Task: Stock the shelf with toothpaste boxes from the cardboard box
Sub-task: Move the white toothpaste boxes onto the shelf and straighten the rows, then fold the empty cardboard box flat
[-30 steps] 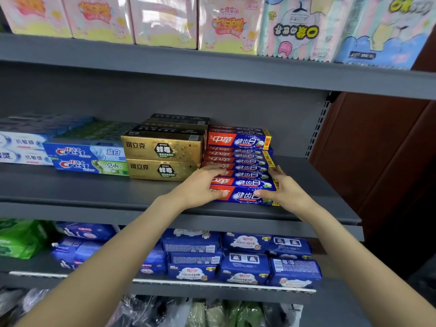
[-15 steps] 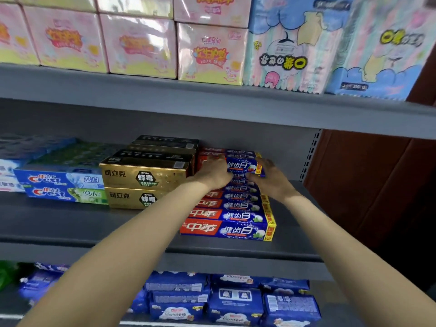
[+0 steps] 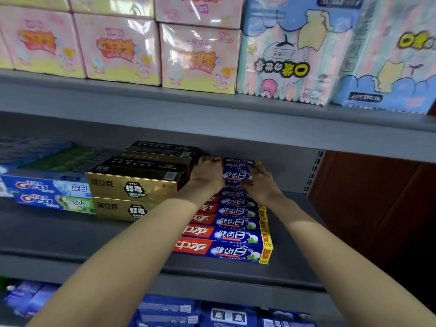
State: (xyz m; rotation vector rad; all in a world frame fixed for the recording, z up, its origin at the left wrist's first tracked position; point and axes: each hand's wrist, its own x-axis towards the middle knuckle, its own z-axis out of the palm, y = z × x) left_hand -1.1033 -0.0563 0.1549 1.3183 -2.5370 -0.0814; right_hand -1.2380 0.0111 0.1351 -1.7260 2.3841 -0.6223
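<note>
Several red-and-blue toothpaste boxes (image 3: 226, 234) lie in a row running from the front to the back of the grey middle shelf (image 3: 70, 237). At the back of the row, one more red-and-blue toothpaste box (image 3: 236, 175) sits on top of the others. My left hand (image 3: 207, 173) grips its red left end with the fingers curled over the top. My right hand (image 3: 260, 182) holds its right end. Both arms reach deep into the shelf. The cardboard box is out of view.
Gold toothpaste boxes (image 3: 132, 187) are stacked directly left of the row, and Crest boxes (image 3: 47, 187) lie further left. Pink and blue tissue packs (image 3: 198, 57) fill the upper shelf just overhead. Blue packs (image 3: 226, 315) sit on the lower shelf. A brown panel (image 3: 377, 208) stands at the right.
Both hands moved from the front box of the row to the back of the shelf, onto the top box. The view tilted upward and came closer.
</note>
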